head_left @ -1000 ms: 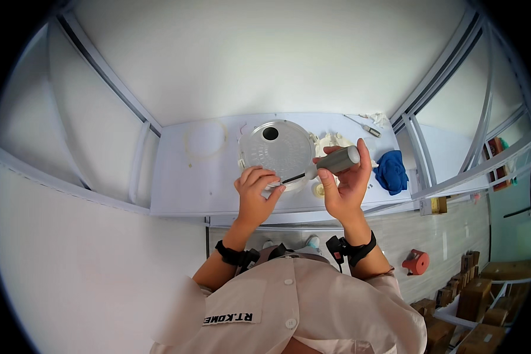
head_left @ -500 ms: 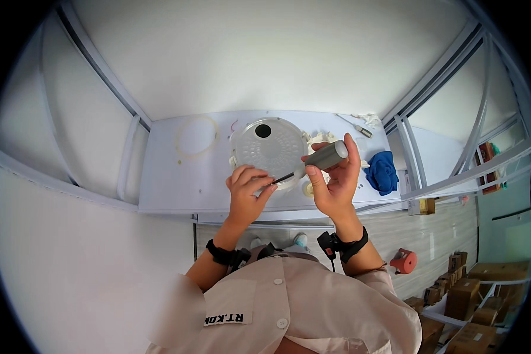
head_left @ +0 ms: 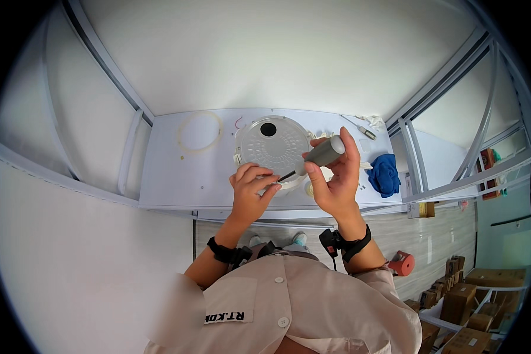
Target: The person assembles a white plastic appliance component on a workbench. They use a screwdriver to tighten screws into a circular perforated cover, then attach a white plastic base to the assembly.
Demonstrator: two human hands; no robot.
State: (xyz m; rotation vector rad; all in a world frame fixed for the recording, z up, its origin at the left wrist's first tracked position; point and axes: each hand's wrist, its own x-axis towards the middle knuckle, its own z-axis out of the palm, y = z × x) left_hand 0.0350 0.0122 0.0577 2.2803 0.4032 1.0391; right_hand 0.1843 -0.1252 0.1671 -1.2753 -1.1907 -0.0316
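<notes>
My right hand [head_left: 336,180] is wrapped round the thick grey handle of a screwdriver [head_left: 324,151], whose dark shaft slants down to the left. At the end of that shaft, the thumb and fingers of my left hand [head_left: 255,187] are pinched together. Whatever lies between those fingertips is too small to make out. Behind both hands, a round silvery panel [head_left: 271,150] with a ridged pattern and a black disc [head_left: 268,129] near its far rim lies on the white table [head_left: 165,177]. My hands hide its near right edge.
A thin pale yellow ring [head_left: 182,131] lies at the table's left. On the right are a blue cloth [head_left: 384,176] and, farther back, a second screwdriver [head_left: 363,128]. White frame posts [head_left: 416,156] flank the table. A red stool-like object [head_left: 402,264] stands on the floor.
The view has shifted slightly, so the table's things sit a little to the right. Both hands keep much the same pose, and the screwdriver's tip stays at my left fingertips.
</notes>
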